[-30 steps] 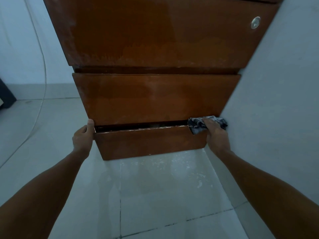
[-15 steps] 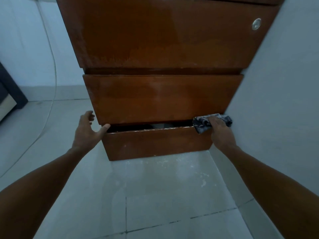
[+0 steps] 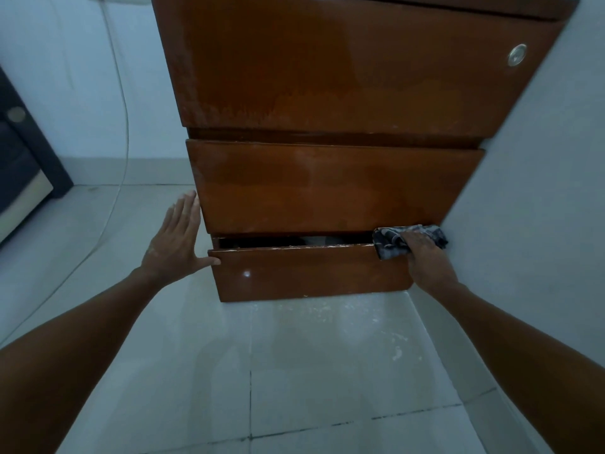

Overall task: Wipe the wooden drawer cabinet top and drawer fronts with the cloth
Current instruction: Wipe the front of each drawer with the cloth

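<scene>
A brown wooden drawer cabinet (image 3: 343, 77) stands against the wall, with three drawer fronts. The bottom drawer (image 3: 304, 273) is pulled out a little, leaving a dark gap along its top edge. My right hand (image 3: 425, 260) presses a dark patterned cloth (image 3: 389, 244) on the right end of that drawer's top edge. My left hand (image 3: 176, 244) is flat and open beside the cabinet's left side, its thumb touching the bottom drawer's left corner. The middle drawer front (image 3: 327, 188) looks dusty.
A white wall (image 3: 530, 224) runs close along the cabinet's right side. A thin white cable (image 3: 122, 103) hangs down the back wall at left. Dark furniture (image 3: 23, 165) stands at the far left. Pale floor tiles (image 3: 294, 371) lie in front.
My left hand let go of the bottom drawer's left corner, opened, and now lies flat along the cabinet's side. The right hand with the cloth stayed at the right end.
</scene>
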